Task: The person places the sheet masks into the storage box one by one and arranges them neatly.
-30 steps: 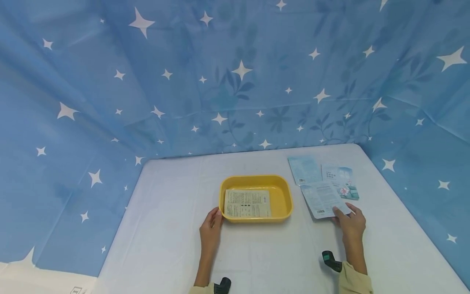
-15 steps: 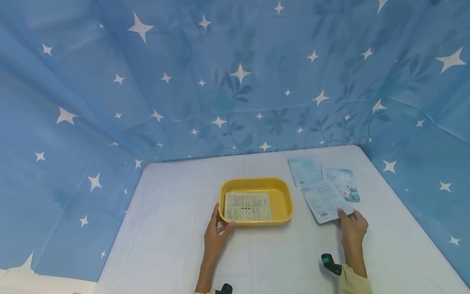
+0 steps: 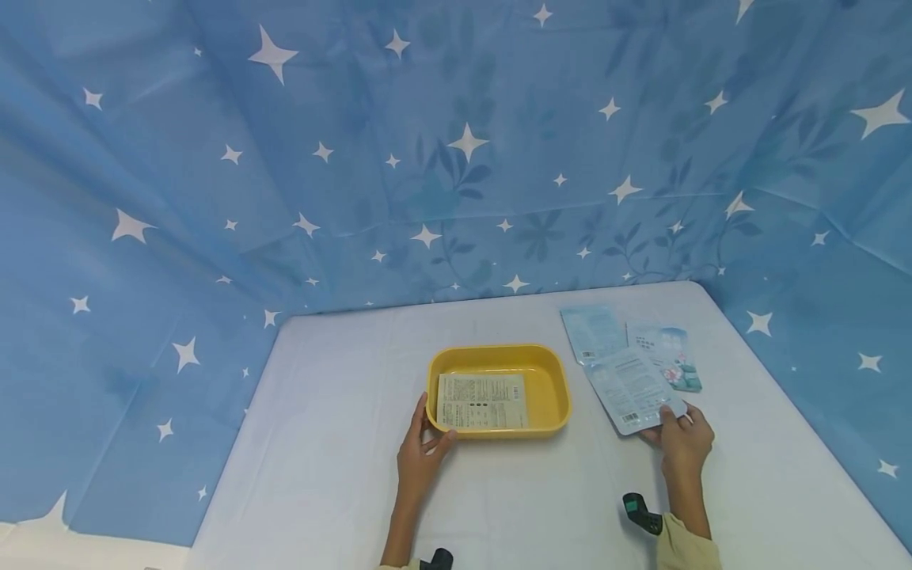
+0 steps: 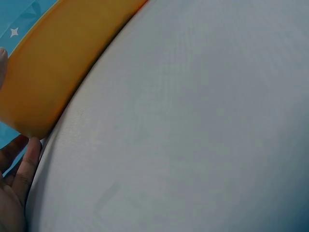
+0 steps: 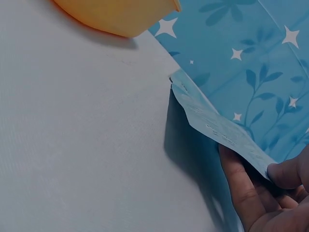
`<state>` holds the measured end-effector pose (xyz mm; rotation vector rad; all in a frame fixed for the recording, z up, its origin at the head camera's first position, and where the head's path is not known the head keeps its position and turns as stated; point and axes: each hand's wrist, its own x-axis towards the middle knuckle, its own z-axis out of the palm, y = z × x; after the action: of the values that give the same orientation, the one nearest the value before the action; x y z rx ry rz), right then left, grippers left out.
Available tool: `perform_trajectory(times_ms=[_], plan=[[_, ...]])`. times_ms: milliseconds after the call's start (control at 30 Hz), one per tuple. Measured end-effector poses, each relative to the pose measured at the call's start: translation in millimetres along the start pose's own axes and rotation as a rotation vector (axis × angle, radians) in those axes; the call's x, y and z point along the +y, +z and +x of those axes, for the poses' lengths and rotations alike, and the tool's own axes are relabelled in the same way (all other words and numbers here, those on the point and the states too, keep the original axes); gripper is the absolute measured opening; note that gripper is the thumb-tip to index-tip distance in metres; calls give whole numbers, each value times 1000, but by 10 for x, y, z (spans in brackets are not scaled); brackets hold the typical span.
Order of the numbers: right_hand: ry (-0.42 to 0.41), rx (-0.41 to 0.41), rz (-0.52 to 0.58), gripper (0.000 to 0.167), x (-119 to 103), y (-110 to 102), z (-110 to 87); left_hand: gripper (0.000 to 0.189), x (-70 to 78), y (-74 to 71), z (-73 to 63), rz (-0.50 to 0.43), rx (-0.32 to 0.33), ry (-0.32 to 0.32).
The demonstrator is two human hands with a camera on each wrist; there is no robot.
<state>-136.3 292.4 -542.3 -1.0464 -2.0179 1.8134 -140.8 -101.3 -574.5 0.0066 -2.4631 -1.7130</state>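
Note:
Near the middle of the table, a yellow plastic tray [image 3: 549, 396] holds a flat pale-yellow printed packet [image 3: 483, 401]. My left hand [image 3: 419, 457] grips the tray's near left corner, thumb at the front rim and fingers along the left side. At the right, a light-blue flat packet [image 3: 627, 389] with printed text and a barcode is pinched at its near right corner by my right hand [image 3: 686, 445]. In the right wrist view its near edge is raised off the cloth, thumb [image 5: 287, 173] on top and fingers beneath. The left wrist view shows the tray's outer wall [image 4: 53, 63].
Behind the held packet lie another light-blue packet [image 3: 590, 328] and a packet with a pink flower print [image 3: 677, 360], partly overlapped by it. White cloth [image 3: 342, 412] covers the table. A blue star-patterned curtain [image 3: 356, 190] hangs around its back and sides.
My left hand has shifted forward and its thumb has moved onto the tray's front rim. The right hand, still pinching the packet, has moved slightly right and its grip has shifted along the edge.

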Motion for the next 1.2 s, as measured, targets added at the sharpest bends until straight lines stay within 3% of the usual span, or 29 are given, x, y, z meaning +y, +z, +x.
perform_trajectory(times_ms=[400, 633, 967, 1200], plan=[[49, 13, 91, 52, -54, -33, -37, 81, 180, 39, -38, -47, 29, -15], [74, -15, 200, 54, -108, -15, -61, 80, 50, 59, -27, -65, 48, 24], [94, -106, 295, 54, -228, 240, -149, 80, 4, 38, -22, -48, 46, 44], [7, -213, 213, 54, -307, 470, -222, 79, 8, 19, -14, -73, 42, 36]])
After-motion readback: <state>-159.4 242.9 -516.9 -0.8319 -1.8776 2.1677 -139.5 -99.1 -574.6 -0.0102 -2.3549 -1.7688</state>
